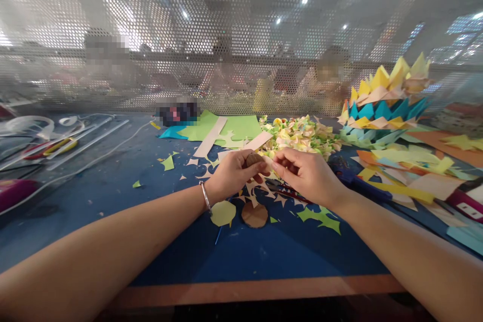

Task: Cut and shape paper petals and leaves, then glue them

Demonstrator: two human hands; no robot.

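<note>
My left hand [239,171], with a bracelet at the wrist, is closed round a small brown disc [253,160]. My right hand [302,168] pinches a small pale pink paper piece [267,162], which lies close against the left fingertips. Below the hands, a pale yellow round paper [223,213] and a brown cardboard disc [254,215] rest on the blue table. Cut paper scraps [260,191] are spread under the fingers. Behind the right hand is a heap of small curled paper pieces [298,136].
Green sheets [237,126] and a pink strip [211,137] lie behind the hands. A layered paper piece [388,100] stands at right, near a blue glue gun [362,183] and loose strips. Clear sticks [88,143], a yellow-handled tool and cables are left. A perforated screen [226,35] rises behind.
</note>
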